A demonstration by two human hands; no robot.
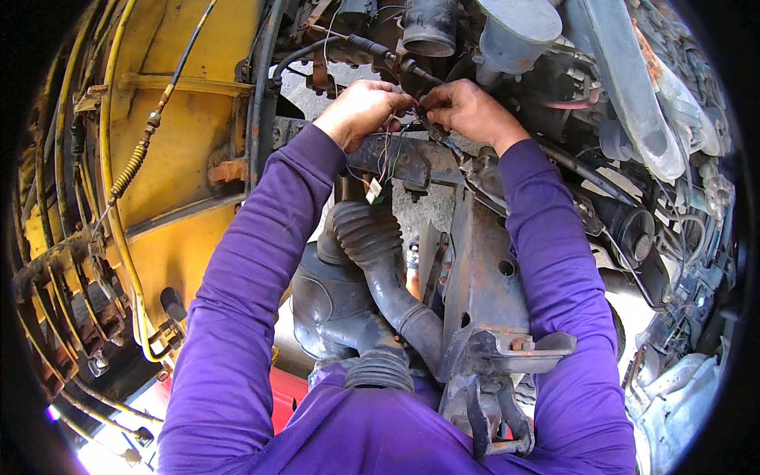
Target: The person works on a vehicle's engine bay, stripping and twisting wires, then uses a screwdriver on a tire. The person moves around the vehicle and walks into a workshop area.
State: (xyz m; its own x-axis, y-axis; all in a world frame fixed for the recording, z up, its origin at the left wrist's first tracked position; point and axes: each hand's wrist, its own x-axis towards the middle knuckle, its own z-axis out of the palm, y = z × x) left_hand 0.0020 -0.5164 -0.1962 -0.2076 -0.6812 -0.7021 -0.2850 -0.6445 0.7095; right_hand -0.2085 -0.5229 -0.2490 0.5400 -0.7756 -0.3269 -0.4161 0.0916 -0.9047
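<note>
- Purple cloth of the person's shirt [356, 439] fills the lower edge, nearest the camera, with the left sleeve [245, 277] and right sleeve [558, 261] reaching up and inward from it.
- At the end of the left sleeve, the bare left hand [362, 111] has thumb and fingers drawn together in a pinch on thin wires [387, 150], near the upper middle of the view.
- Facing it, the right hand [469, 113] is likewise curled, its thumb and fingers closed on the wires; the fingertips of both hands come close together, and exactly which strand each one grips is too small to tell.
- Below the fingers the wires hang loose in several colours, and a small pale connector [374, 190] dangles among them, just above a ribbed black hose [368, 229].
- That hose bends down and to the right, beside a large dark housing [328, 297]; a second ribbed sleeve [378, 370] sits lower, close to the shirt.
- Between the hose and the right sleeve stands a grey metal beam [491, 277] with round holes; a bracket [518, 352] carrying a rusty bolt head is at its near end.
- Along the left side runs a yellow metal panel [186, 142], with a cable wrapped in a coil spring [131, 170] in front of it.
- Beyond the right hand are a grey canister [518, 36] and, farther right, a long grey metal arm [629, 87].
</note>
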